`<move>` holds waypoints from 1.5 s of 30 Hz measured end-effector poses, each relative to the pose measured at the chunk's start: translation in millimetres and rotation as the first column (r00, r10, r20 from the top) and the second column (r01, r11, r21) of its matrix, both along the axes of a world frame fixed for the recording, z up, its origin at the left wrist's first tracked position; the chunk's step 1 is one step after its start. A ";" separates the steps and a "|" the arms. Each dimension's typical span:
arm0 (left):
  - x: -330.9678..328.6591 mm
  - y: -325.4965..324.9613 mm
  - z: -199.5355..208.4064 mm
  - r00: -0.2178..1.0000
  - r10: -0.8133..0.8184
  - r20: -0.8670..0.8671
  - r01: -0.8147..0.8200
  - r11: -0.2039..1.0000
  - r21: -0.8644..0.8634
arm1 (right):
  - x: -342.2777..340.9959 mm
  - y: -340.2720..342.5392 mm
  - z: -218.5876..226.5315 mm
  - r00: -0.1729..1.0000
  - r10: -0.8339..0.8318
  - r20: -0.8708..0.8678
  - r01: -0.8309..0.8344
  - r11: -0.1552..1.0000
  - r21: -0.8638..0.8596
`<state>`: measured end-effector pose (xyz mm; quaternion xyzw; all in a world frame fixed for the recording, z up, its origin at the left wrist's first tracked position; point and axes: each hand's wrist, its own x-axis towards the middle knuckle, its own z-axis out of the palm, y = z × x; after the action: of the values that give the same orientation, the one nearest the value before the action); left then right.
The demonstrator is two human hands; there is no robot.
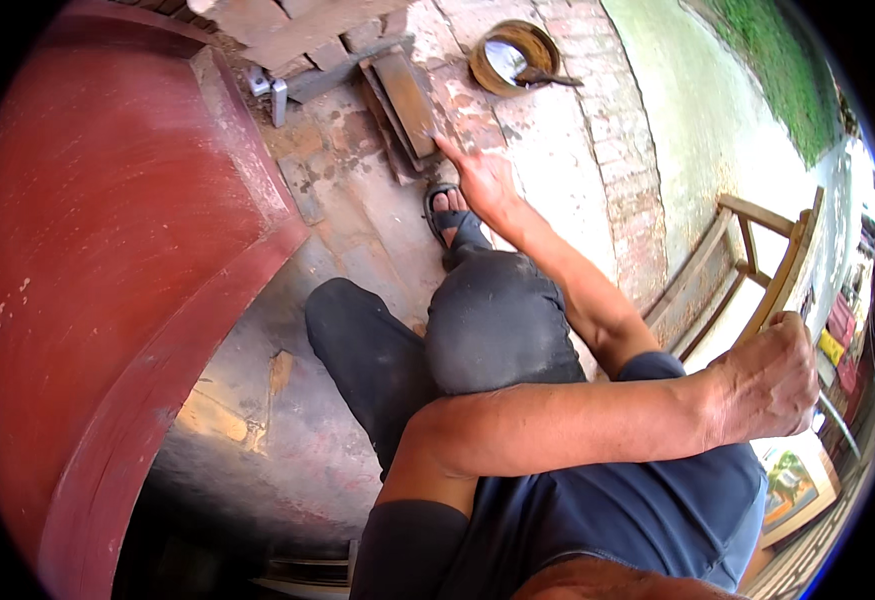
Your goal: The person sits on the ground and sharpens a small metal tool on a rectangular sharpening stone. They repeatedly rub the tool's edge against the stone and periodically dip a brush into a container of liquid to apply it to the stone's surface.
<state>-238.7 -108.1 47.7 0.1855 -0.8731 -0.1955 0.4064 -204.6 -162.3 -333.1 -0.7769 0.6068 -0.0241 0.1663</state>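
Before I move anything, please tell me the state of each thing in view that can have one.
Brown block: lying down
Right grip: index finger extended toward brown block
Left grip: clenched; whether empty, unclear
Round container: upright, uncovered, whitish inside
Dark-handled tool: leaning over the container's rim
Sandal: worn
Wooden frame: standing or tipped, unclear
Red panel: surface marked

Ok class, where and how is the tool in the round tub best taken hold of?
Probably by the handle, pinched from above, coming from the person's right: its free end juts past the rim of the tub there, while the other end lies inside.
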 end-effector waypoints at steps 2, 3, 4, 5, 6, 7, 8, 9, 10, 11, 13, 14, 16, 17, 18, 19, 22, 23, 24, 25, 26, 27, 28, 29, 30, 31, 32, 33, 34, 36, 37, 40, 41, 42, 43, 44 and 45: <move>-4.6 -2.1 0.3 0.997 0.003 0.074 0.000 0.999 -0.037 | -6.4 -0.5 -5.9 1.000 -0.004 0.021 0.005 0.998 -0.060; 3.8 -4.3 0.6 0.997 0.070 0.026 -0.069 0.997 -0.037 | -3.9 -7.6 -1.4 0.999 -0.015 0.029 0.017 0.999 -0.048; 3.0 4.5 2.7 0.999 0.002 0.038 -0.002 1.000 0.013 | -0.5 -8.6 3.8 0.999 -0.036 0.022 0.037 0.999 -0.026; -2.8 12.8 9.4 0.997 -0.070 0.044 0.068 0.996 0.049 | 6.8 -21.4 10.2 0.998 -0.055 0.006 0.055 0.996 -0.073; -4.0 11.4 9.1 0.995 -0.091 0.039 0.088 0.994 0.060 | 10.4 -30.8 7.7 0.999 -0.033 -0.014 0.031 0.993 -0.115; -6.4 12.8 8.5 0.992 -0.120 0.029 0.117 0.990 0.073 | 7.0 -29.6 7.9 0.999 -0.036 -0.005 0.036 0.997 -0.071; -7.9 12.5 9.2 0.989 -0.145 0.024 0.142 0.986 0.087 | 8.3 -25.5 8.4 0.999 -0.033 0.011 0.034 0.999 -0.026; -10.8 12.9 3.9 0.997 -0.080 0.017 0.078 0.994 0.075 | 8.9 -15.5 7.4 0.999 -0.028 0.015 0.028 1.000 0.014; -11.3 8.3 1.3 0.998 -0.062 0.018 0.061 0.997 0.049 | 5.4 -4.0 6.8 1.000 -0.022 0.015 0.022 0.999 0.045; -8.9 5.4 0.0 0.998 -0.055 0.006 0.055 0.998 0.035 | 3.0 11.7 14.4 1.000 -0.014 -0.005 0.014 1.000 0.015; -7.0 -3.8 1.7 0.996 -0.084 0.041 0.082 0.996 0.043 | 2.6 -9.2 12.8 1.000 0.009 0.024 -0.008 1.000 -0.018; -1.9 0.5 8.2 0.986 -0.153 0.059 0.147 0.985 0.095 | -0.4 -9.7 14.2 1.000 -0.006 0.017 0.006 1.000 -0.015; -6.0 8.9 11.2 0.991 -0.136 0.008 0.135 0.987 0.082 | 1.3 -24.9 8.3 1.000 -0.026 0.003 0.026 0.999 -0.045; -5.4 9.8 9.4 0.995 -0.103 0.001 0.102 0.992 0.078 | 3.7 -29.6 8.4 1.000 -0.007 -0.001 0.007 0.999 -0.046; -3.4 9.7 8.0 0.997 -0.075 0.015 0.074 0.995 0.063 | 7.1 -28.9 4.3 1.000 0.007 -0.004 -0.007 0.999 -0.038; -2.2 11.4 7.6 0.998 -0.049 0.025 0.048 0.997 0.054 | 0.6 -14.6 -3.7 1.000 -0.007 0.019 0.008 0.998 -0.055; -3.0 1.6 3.7 0.996 0.012 0.089 -0.009 0.999 -0.036 | -2.6 0.4 2.9 0.999 0.006 0.039 -0.002 0.995 -0.100; -4.1 -0.8 2.4 0.997 -0.003 0.075 0.006 1.000 -0.031 | -7.2 -0.3 -0.6 0.998 -0.002 0.055 0.008 0.994 -0.108; -2.3 2.6 2.4 0.999 -0.044 0.030 0.044 0.999 0.006 | -3.0 -8.8 4.5 0.999 -0.023 0.038 0.024 1.000 -0.019; -0.8 5.8 7.0 0.996 -0.089 -0.022 0.090 0.995 0.037 | -0.4 -19.9 -0.1 0.999 -0.031 0.025 0.033 0.996 -0.081; -0.6 4.0 5.8 0.999 -0.037 -0.032 0.037 0.999 0.019 | 8.3 -30.2 3.7 1.000 -0.011 0.018 0.013 0.988 -0.151; -1.2 7.8 5.6 0.999 -0.001 -0.049 0.001 1.000 0.011 | 5.2 -27.8 1.5 1.000 -0.006 0.024 0.009 0.993 -0.117; -3.3 7.5 2.6 0.998 0.043 -0.054 -0.043 0.999 -0.005 | 8.1 -29.9 -1.2 0.999 0.011 0.045 -0.007 0.996 -0.089; -4.8 5.9 -1.8 0.989 0.124 -0.082 -0.125 0.992 -0.014 | 6.5 -19.7 -0.6 1.000 0.006 0.008 -0.006 0.999 -0.033; -5.3 5.8 -2.5 0.996 0.079 -0.036 -0.080 0.997 -0.010 | 2.9 -1.1 2.5 1.000 0.003 -0.030 -0.003 1.000 0.023; -3.8 -0.2 -1.4 1.000 0.023 0.001 -0.023 1.000 -0.015 | -6.2 11.8 -4.9 1.000 -0.017 0.014 0.017 1.000 -0.003; -0.8 -6.3 1.6 0.999 -0.033 0.031 0.033 0.999 -0.020 | -9.4 2.4 -1.5 1.000 -0.016 0.002 0.016 1.000 -0.012; 1.7 -5.9 3.5 0.997 -0.073 -0.001 0.073 0.997 0.018 | -4.4 0.7 6.6 1.000 -0.015 -0.006 0.015 1.000 0.003; 2.7 -5.2 4.0 0.993 -0.111 -0.034 0.113 0.992 0.055 | 2.6 -4.2 12.4 1.000 -0.013 -0.014 0.014 1.000 0.019; -2.1 1.3 5.0 0.992 -0.124 -0.008 0.124 0.992 0.022 | 7.3 -25.5 13.3 0.999 -0.022 -0.023 0.021 0.999 -0.029; -6.7 4.1 4.1 0.991 -0.133 -0.027 0.134 0.990 0.042 | 4.6 -27.5 9.0 0.999 -0.027 -0.024 0.026 1.000 -0.014; -4.5 4.5 1.9 0.999 -0.032 -0.001 0.032 0.999 0.022 | 5.6 -8.5 16.9 0.999 -0.014 -0.047 0.017 0.997 0.072; -7.4 7.3 1.8 1.000 -0.014 -0.002 0.014 1.000 0.022 | 2.8 7.0 21.2 1.000 -0.007 -0.018 0.008 0.999 0.037; -11.0 8.3 1.0 1.000 0.008 -0.002 -0.008 1.000 0.007 | 2.4 0.4 18.5 1.000 -0.001 -0.001 0.001 1.000 0.025; -16.8 5.7 -2.7 0.999 0.043 0.002 -0.043 0.999 -0.025 | 2.1 -12.2 14.8 1.000 0.005 0.016 -0.005 1.000 0.015; -15.0 10.9 1.5 0.998 -0.070 -0.001 0.070 0.997 0.036 | -2.1 -8.2 17.0 1.000 -0.021 0.010 0.021 0.999 0.034; -13.1 15.4 4.9 0.985 -0.175 -0.009 0.175 0.979 0.108 | 0.9 -16.6 5.5 0.999 -0.050 0.010 0.050 0.998 -0.027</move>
<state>-251.8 -92.7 52.7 0.1300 -0.8742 -0.2776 0.3766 -203.8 -178.9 -327.6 -0.7636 0.6248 -0.0401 0.1580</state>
